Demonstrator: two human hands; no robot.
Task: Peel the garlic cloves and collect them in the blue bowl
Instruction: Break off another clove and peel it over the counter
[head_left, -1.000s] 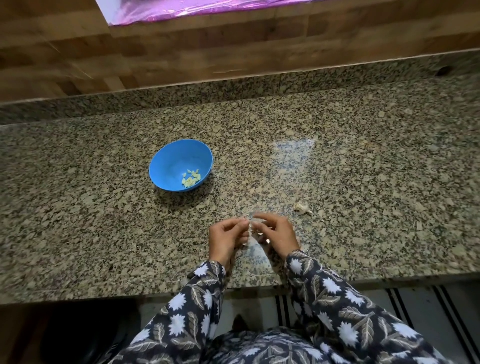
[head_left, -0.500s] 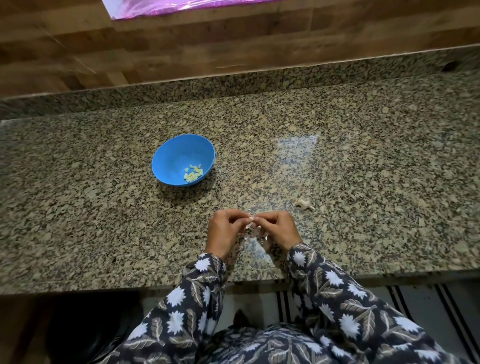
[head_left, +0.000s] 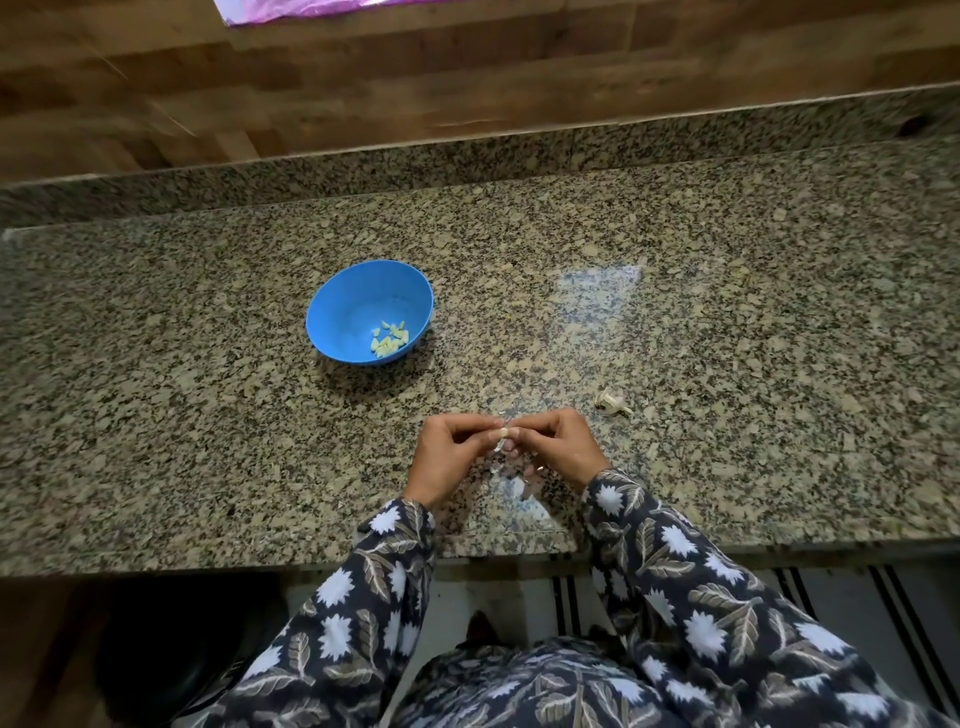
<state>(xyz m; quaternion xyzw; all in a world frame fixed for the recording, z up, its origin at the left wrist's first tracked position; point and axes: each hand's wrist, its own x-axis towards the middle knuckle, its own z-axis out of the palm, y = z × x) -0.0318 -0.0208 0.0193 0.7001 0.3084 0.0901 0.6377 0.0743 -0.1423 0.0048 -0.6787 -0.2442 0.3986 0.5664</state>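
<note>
Pinching a small garlic clove (head_left: 503, 432) between the fingertips of both hands, the left hand (head_left: 447, 457) and the right hand (head_left: 558, 447) curled and clamped on it from either side, knuckles up, just above the near part of the speckled granite worktop (head_left: 727, 338). Letting a pale shred of skin (head_left: 500, 446) hang under the clove, over a few thin scraps (head_left: 497, 467) below the hands. Working with the blue bowl (head_left: 332, 312) well apart, further back and to the left, standing upright on the worktop with a small heap of peeled cloves (head_left: 389, 340) in its right half. Working just beside a remnant of garlic bulb (head_left: 612, 403) lying on the worktop to the right of the right hand. Wearing dark sleeves (head_left: 675, 561) printed with white flowers and grey leaves. Facing a wood-patterned wall (head_left: 363, 93) behind the worktop's raised back edge.
</note>
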